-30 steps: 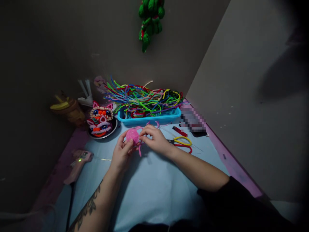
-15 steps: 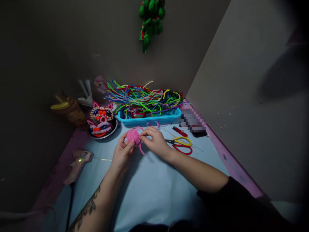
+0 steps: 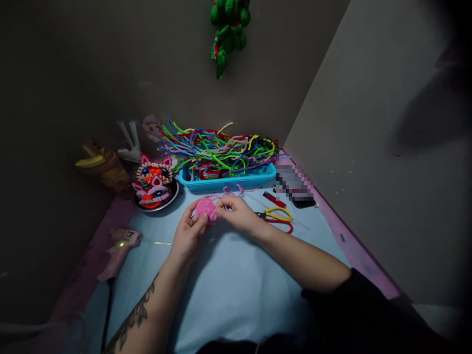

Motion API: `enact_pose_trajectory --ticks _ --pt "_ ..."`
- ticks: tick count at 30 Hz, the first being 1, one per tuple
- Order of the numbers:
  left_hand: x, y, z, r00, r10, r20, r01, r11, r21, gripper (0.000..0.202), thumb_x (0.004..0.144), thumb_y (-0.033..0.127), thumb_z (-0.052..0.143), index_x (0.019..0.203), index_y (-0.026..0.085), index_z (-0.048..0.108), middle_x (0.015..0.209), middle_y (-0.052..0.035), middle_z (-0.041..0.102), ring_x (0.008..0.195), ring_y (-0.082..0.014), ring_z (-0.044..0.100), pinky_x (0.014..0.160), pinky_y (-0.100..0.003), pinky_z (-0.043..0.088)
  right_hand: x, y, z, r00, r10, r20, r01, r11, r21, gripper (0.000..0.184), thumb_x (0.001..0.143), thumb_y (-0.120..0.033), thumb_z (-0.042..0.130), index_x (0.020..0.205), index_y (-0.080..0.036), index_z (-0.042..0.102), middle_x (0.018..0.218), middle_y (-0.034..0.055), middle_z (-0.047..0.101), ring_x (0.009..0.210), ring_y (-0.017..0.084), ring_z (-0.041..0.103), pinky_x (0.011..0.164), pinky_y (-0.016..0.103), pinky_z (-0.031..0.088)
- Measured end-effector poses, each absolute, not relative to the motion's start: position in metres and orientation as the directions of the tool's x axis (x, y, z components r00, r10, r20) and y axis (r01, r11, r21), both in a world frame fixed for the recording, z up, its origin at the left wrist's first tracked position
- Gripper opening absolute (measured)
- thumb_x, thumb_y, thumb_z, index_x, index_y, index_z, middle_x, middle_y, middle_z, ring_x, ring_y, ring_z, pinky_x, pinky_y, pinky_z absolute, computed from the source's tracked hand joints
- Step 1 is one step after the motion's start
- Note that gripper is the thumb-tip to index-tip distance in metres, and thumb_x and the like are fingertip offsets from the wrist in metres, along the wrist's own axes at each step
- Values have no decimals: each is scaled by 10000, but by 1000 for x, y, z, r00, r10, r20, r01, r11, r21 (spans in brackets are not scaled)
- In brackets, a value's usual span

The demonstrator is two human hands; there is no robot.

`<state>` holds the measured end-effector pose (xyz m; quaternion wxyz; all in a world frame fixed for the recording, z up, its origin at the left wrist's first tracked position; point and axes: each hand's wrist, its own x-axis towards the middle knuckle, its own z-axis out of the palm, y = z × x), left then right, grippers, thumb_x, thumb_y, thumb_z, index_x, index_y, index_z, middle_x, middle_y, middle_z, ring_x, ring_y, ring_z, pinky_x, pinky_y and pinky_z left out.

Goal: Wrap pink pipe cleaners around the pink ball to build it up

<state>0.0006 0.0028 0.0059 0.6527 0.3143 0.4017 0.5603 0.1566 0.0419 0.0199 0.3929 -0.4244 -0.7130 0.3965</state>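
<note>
While L hand [image 3: 189,232] grips pink ball [image 3: 204,208] | R hand [image 3: 239,213] pinched at its edge, prob. clamped on it

At left on the tabletop [image 3: 228,285], a pink glue gun [image 3: 118,253] is laid, its green light [image 3: 121,244] lit. Farther back, two multicoloured figures [image 3: 155,173] are held in a round dish [image 3: 171,197]. A far blue tray [image 3: 228,184] is heaped with coloured strands [image 3: 221,150]. Scissors [image 3: 268,214] are placed at right, near a red lighter-like item [image 3: 274,199].
</note>
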Motion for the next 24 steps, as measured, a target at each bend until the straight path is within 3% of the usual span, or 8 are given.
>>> enact_pose_trajectory --ticks 5,8,11,12,17,21,24 --pt "-3 5 5 -36 976 -217 -515 168 841 570 634 294 809 1144 199 574 844 -18 700 634 -106 632 626 -217 524 158 42 21 -269 879 394 369 472 -801 71 776 -172 594 789 -195 660 824 17 665 837 173 586 858 344 399" --pt "-3 6 4 -66 971 -228 -542 157 826 548 633 287 811 1122 209 578 842 -9 696 614 -101 626 619 -222 537 157 38 19 -349 773 531 398 635 -662 208 749 -156 636 947 -218 641 970 46 651 966 202 560 894 370 399" --pt "-1 5 4 -45 977 -206 -557 147 817 584 613 261 824 1131 200 562 857 -22 707 659 -114 650 670 -233 542 155 34 16 -422 703 572 400 711 -578 79 791 -198 634 865 -225 645 923 44 663 933 201 555 892 379 400" --pt "-1 5 4 -40 979 -202 -557 146 818 604 602 248 829 1136 197 552 861 -26 712 678 -117 657 686 -231 539 154 33 16 -417 704 575 398 710 -581 26 805 -212 628 817 -227 645 885 39 668 905 198 556 883 380 405" --pt "3 3 7 -44 980 -193 -451 153 879 708 567 230 840 1188 186 504 804 -23 716 616 -116 650 638 -221 511 157 37 19 -325 776 540 344 629 -697 97 798 -265 661 709 -226 645 770 21 663 846 193 555 836 367 418" --pt "4 0 9 1 981 -193 -410 176 895 794 573 236 833 1269 176 457 809 -28 713 589 -104 634 609 -205 490 159 44 18 -155 886 436 406 460 -790 106 757 -260 698 678 -202 658 802 18 617 865 187 542 882 372 373" --pt "3 0 8 2 979 -202 -435 182 882 814 587 222 826 1297 173 430 802 -22 706 600 -92 630 616 -190 487 159 49 13 -147 924 354 376 383 -844 124 758 -281 692 680 -192 656 789 13 578 845 176 536 856 353 372"
